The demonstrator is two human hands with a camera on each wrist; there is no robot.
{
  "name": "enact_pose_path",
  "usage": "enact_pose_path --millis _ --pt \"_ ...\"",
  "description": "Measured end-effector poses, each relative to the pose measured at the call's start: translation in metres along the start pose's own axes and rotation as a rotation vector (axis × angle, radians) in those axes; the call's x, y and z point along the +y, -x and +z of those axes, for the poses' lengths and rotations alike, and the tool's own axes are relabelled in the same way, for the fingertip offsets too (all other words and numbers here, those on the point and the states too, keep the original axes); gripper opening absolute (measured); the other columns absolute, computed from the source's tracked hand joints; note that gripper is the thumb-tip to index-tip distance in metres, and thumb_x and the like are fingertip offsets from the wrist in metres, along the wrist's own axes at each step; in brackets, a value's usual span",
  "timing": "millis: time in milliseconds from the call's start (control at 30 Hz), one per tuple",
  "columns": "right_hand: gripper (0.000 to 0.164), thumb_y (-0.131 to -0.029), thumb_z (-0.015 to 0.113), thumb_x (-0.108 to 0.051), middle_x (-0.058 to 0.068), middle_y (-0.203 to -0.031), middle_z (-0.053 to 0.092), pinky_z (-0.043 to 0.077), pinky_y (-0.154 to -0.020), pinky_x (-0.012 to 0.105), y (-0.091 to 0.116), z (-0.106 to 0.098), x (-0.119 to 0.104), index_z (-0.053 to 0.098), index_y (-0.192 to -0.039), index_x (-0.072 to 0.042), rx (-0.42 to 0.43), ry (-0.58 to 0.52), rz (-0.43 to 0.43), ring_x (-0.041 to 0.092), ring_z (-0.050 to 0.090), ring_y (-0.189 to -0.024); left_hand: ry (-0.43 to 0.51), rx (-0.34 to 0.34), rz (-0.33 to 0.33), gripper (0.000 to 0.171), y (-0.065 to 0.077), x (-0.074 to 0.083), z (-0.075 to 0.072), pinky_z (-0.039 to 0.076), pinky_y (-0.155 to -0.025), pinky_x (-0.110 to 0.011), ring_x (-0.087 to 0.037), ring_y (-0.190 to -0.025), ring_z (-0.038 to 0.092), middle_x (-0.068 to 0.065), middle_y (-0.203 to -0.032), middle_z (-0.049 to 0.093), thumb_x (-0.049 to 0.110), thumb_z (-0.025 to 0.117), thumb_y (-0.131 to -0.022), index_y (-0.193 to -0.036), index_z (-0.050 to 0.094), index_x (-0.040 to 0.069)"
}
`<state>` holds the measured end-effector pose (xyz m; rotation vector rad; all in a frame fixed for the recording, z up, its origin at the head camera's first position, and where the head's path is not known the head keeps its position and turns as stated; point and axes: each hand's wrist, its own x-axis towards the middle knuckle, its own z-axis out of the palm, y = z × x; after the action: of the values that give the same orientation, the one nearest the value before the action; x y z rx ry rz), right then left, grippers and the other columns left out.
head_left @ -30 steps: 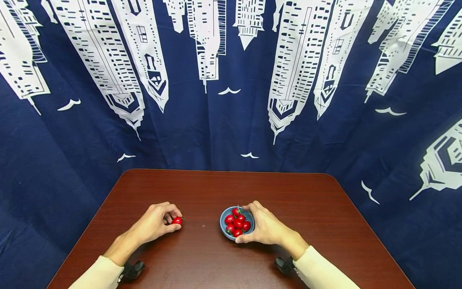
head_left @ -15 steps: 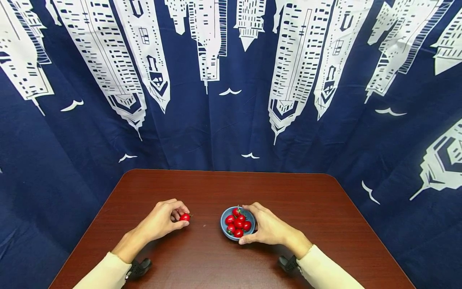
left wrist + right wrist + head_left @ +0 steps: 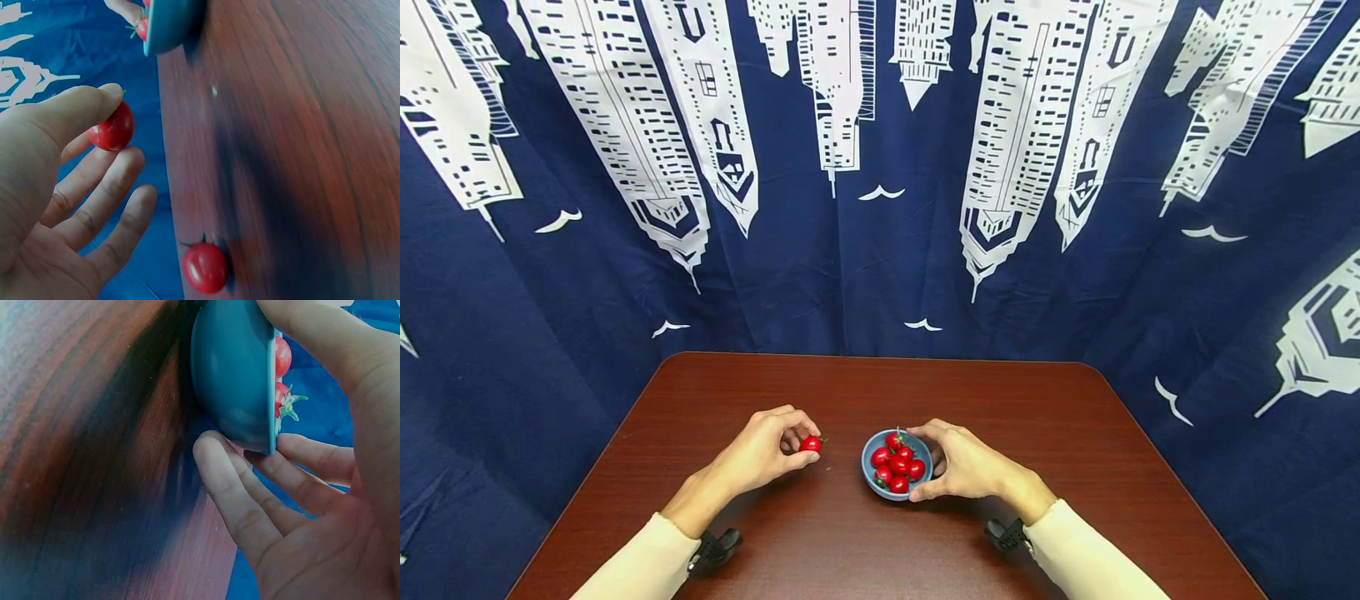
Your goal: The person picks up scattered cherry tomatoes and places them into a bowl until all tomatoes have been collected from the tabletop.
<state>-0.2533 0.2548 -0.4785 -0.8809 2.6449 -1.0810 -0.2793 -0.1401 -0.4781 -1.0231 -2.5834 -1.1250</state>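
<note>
Between thumb and fingertips my left hand (image 3: 769, 448) pinches a red cherry tomato (image 3: 811, 444) with a green stem, held left of the bowl. Blue and round, the bowl (image 3: 231, 375) stands on the table with several cherry tomatoes (image 3: 900, 463) in it. My right hand (image 3: 968, 463) holds the bowl from the right, thumb at the near rim and fingers round the far side. In the left wrist view, another cherry tomato (image 3: 205, 267) lies on the table below the left hand; in the head view that hand hides it.
The reddish-brown wooden table (image 3: 1000, 400) has rounded far corners. Behind it and at both sides hangs a dark blue cloth (image 3: 790, 275) printed with white buildings and birds. Each wrist wears a black camera strap (image 3: 711, 550).
My left hand has moved right with the pinched cherry tomato, closer to the bowl. My right hand keeps its hold on the bowl, and the whole view has shifted slightly.
</note>
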Motion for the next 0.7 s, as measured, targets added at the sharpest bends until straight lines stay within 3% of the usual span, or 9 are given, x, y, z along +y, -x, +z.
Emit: enact_pose_path --millis 433,700 --pt "0.095 -0.084 0.109 -0.029 0.018 -0.144 0.071 0.072 -0.085 0.03 -0.001 0.0 0.002 0.061 -0.16 0.003 -0.012 -0.039 0.027 0.013 0.081 -0.097 0.014 -0.03 0.058 0.026 -0.02 0.019 0.016 0.067 -0.076 -0.026 -0.001 -0.083 0.073 0.003 -0.1 0.077 0.012 0.099 -0.093 -0.113 0.083 0.015" --pt "0.097 -0.084 0.108 -0.03 0.021 -0.146 0.071 0.072 -0.084 0.029 -0.002 0.0 0.002 0.06 -0.16 0.005 -0.009 -0.039 0.029 0.016 0.082 -0.096 0.0 -0.048 0.09 0.026 -0.03 0.032 0.028 0.068 -0.077 -0.025 -0.013 -0.084 0.074 0.002 -0.1 0.077 0.015 0.1 -0.094 -0.114 0.083 0.016"
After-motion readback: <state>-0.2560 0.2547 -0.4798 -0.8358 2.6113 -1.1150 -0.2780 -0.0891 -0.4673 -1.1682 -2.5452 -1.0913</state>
